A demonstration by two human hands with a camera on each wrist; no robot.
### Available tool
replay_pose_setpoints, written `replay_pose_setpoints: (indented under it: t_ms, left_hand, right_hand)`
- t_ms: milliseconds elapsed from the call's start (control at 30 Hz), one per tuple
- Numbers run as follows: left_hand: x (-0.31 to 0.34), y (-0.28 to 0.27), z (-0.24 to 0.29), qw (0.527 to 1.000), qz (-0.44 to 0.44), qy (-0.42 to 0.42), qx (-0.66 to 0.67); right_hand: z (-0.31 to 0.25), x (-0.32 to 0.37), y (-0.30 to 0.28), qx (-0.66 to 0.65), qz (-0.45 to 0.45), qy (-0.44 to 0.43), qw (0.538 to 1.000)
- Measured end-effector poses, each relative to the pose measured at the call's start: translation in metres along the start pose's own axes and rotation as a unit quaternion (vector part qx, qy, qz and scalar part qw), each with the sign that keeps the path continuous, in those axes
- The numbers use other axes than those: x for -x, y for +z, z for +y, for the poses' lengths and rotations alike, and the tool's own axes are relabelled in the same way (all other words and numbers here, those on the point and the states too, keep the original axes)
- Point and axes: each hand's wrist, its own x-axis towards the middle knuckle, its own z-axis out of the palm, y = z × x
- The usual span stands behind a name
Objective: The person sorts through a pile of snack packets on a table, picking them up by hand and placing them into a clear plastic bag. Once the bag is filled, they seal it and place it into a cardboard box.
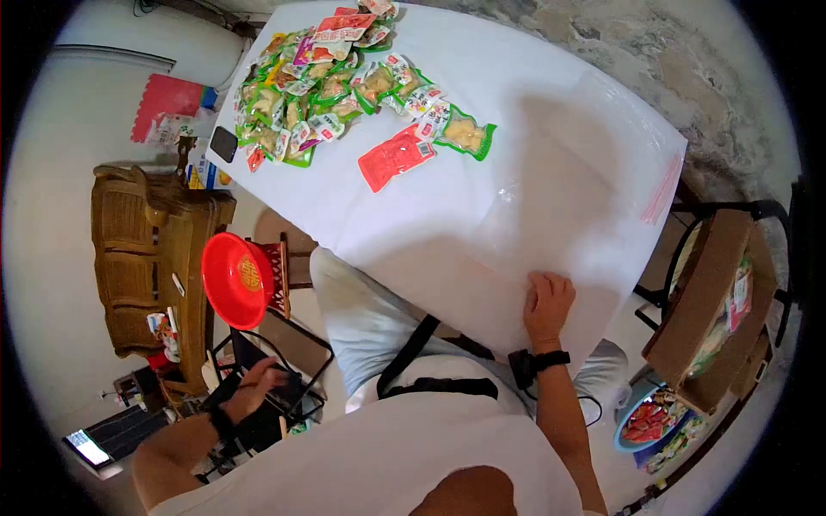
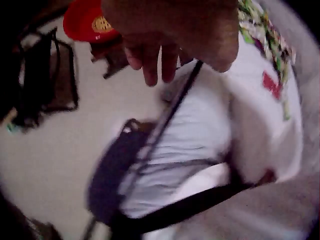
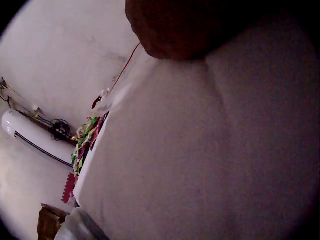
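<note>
Worktop (image 1: 482, 224), head view: heap of snack packets (image 1: 331, 86) on its far corner at 11 o'clock, phone (image 1: 224, 144) just left of the heap; plastic bag (image 1: 594, 163) lying flat at 2 o'clock. Right hand (image 1: 548, 303) on the near edge, 4 o'clock. Off the worktop: basin (image 1: 234, 279) at 9 o'clock, cabinet (image 1: 146, 258) left of it; left hand (image 1: 258, 383) at 8 o'clock; cardboard box (image 1: 710, 301) at 3 o'clock.

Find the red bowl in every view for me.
Head: red bowl at left centre, off the white table's near-left edge, above the left hand.
Left wrist: red bowl in the top left corner, left of the hand.
Right wrist: not in view.
Shared landmark: the pile of snack packets on the table, top in head, top right in left wrist, mid-left in right wrist.
</note>
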Motion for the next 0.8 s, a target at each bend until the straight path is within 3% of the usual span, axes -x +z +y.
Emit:
replay_pose_setpoints:
  t_ms: [67,100,133,200,333,567,800]
  left_hand:
    - [-0.024,0.037,0.073,0.953,-0.215,-0.181,0.114]
    - [-0.023,0.052,0.076,0.934,-0.253,-0.212,0.138]
    - [-0.021,0.059,0.048,0.940,-0.335,-0.053,0.036]
    - [-0.012,0.051,-0.071,0.898,-0.341,-0.278,0.022]
    - [0.024,0.032,-0.080,0.903,-0.277,-0.328,0.019]
    - [0.017,-0.020,0.013,0.935,-0.214,-0.279,-0.043]
    - [-0.038,-0.041,0.190,0.964,-0.180,-0.162,-0.107]
  right_hand:
    - [0.000,0.001,0.003,-0.003,0.006,0.001,1.000]
    - [0.003,0.000,0.004,-0.002,0.011,0.002,1.000]
    - [0.004,-0.001,0.003,0.002,0.016,0.006,1.000]
    - [0.004,0.000,0.001,-0.034,-0.008,0.002,0.999]
    - [0.001,0.001,0.001,-0.014,0.003,0.004,1.000]
    - [0.000,0.000,-0.002,-0.014,-0.001,0.013,1.000]
    - [0.000,0.000,-0.001,-0.026,0.009,0.014,1.000]
